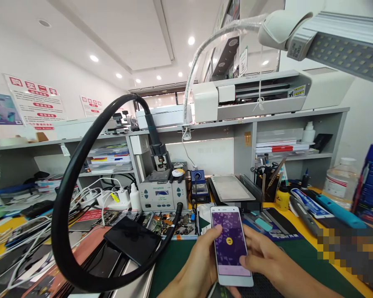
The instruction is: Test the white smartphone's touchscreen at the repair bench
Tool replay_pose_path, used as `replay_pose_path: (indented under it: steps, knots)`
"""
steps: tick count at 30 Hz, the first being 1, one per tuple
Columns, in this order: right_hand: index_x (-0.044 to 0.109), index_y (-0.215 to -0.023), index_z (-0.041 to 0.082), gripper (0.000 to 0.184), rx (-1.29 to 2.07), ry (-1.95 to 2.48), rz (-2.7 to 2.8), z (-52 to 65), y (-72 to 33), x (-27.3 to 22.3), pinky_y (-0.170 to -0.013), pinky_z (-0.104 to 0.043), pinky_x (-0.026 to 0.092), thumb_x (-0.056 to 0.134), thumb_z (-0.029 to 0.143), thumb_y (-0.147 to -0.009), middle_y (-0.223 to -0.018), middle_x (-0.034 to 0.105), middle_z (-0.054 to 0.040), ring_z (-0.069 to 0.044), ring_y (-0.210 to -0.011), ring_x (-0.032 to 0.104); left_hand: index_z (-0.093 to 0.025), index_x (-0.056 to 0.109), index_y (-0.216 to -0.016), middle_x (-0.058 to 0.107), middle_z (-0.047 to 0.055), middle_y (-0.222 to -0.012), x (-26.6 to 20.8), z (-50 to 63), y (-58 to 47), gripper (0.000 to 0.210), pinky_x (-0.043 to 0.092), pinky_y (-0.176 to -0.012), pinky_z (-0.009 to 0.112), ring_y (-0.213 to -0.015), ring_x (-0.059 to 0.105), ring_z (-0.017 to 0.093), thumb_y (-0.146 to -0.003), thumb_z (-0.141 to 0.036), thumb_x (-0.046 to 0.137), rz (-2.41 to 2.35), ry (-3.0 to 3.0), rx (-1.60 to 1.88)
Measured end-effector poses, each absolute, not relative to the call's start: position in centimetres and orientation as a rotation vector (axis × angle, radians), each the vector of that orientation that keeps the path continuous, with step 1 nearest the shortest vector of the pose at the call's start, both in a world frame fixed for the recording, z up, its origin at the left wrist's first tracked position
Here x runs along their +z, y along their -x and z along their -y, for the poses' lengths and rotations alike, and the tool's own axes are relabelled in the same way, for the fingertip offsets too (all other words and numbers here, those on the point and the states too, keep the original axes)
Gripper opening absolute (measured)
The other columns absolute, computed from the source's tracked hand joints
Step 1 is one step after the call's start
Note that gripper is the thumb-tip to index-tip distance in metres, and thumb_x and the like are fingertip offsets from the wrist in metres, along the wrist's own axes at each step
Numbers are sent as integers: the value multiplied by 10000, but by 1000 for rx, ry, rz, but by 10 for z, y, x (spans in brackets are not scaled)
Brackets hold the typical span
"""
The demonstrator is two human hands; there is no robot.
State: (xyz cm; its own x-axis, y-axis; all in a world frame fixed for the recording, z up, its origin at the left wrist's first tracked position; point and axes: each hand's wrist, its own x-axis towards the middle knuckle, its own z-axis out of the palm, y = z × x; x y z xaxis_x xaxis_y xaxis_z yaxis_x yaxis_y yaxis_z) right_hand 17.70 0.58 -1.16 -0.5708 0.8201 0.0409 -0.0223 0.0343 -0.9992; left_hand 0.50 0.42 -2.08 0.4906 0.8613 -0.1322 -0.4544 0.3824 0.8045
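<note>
A white smartphone point(229, 223) is held upright between both hands, its lit screen purple with a yellow round icon in the middle. My left hand point(202, 256) grips the phone's left edge, thumb laid over the upper left of the screen. On the other side, my right hand point(264, 252) wraps the right edge, with its thumb at the lower right of the screen. The fingers behind the phone are mostly hidden. Below it lies a green work mat point(174, 258).
A hot-air station point(163, 194) with a thick black hose point(57, 198) looping at the left stands behind. Loose parts fill a tray point(186, 223). Dark phones and cables crowd the left. Tools, a clear bottle point(338, 182) and a blue tube point(311, 203) stand right. A lamp point(345, 45) hangs overhead.
</note>
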Motion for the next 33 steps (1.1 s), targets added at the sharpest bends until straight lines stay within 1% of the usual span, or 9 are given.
replay_pose_path:
  steps: [3,6,9,13,16,20,24,29,33]
  knots:
    - [491,-1423,254,592,1589,843,1661,-6,-178,-13,-838,-363,492,576,202,-840,-1127,705,-51,-249,-966,656,-72,637,-1215,669,160,-879,-19,-5,-4,661,541,-425,248,-632,664,197,-990,-560,253,-565,-812,893]
    - [493,-1419,254,598,1576,836,1672,-7,-177,-12,-841,-357,486,578,194,-830,-1144,700,-51,-245,-979,654,-79,635,-1245,687,185,-940,-17,-5,-4,693,542,-431,237,-646,670,193,-994,-572,219,-542,-833,875]
    - [495,-1417,250,595,1584,844,1677,-8,-176,-11,-822,-357,491,578,216,-829,-1120,703,-55,-249,-957,664,-90,629,-1271,693,185,-965,-17,-4,-4,693,547,-437,241,-662,678,197,-994,-578,221,-528,-835,878]
    - [480,-1430,241,597,1606,827,1667,-6,-176,-12,-789,-355,498,578,240,-842,-1064,710,-54,-239,-881,675,-84,623,-1281,694,187,-961,-16,-3,-5,716,544,-434,240,-669,685,203,-992,-597,216,-546,-826,867]
    - [462,-1446,254,613,1653,812,1647,-5,-176,-10,-764,-360,505,579,246,-845,-1048,708,-51,-231,-817,686,-102,586,-1334,695,196,-1015,-15,-4,-4,717,554,-442,260,-683,693,215,-987,-617,227,-567,-818,861]
    - [461,-1446,251,627,1646,843,1625,-3,-174,-7,-780,-358,510,591,262,-833,-1061,708,-52,-245,-874,685,-138,522,-1411,678,213,-1119,-16,-6,-1,744,525,-423,254,-750,704,256,-959,-672,268,-483,-819,851]
    - [476,-1429,243,617,1643,844,1631,-4,-174,-4,-788,-361,513,599,245,-825,-1044,712,-47,-235,-847,680,-131,542,-1390,663,221,-1155,-20,-8,0,767,492,-406,233,-749,700,260,-944,-697,280,-445,-821,863]
    - [478,-1416,225,586,1658,808,1625,-4,-174,-6,-759,-347,508,589,212,-841,-1043,711,-49,-225,-826,681,-117,578,-1356,656,225,-1181,-20,-8,0,773,553,-445,289,-760,703,261,-948,-694,267,-431,-824,857]
    - [487,-1406,227,574,1650,802,1618,-5,-174,-9,-763,-343,503,585,196,-842,-1054,710,-48,-226,-853,678,-150,537,-1408,669,210,-1169,-17,-7,-1,743,582,-471,310,-745,705,243,-959,-675,264,-463,-823,853]
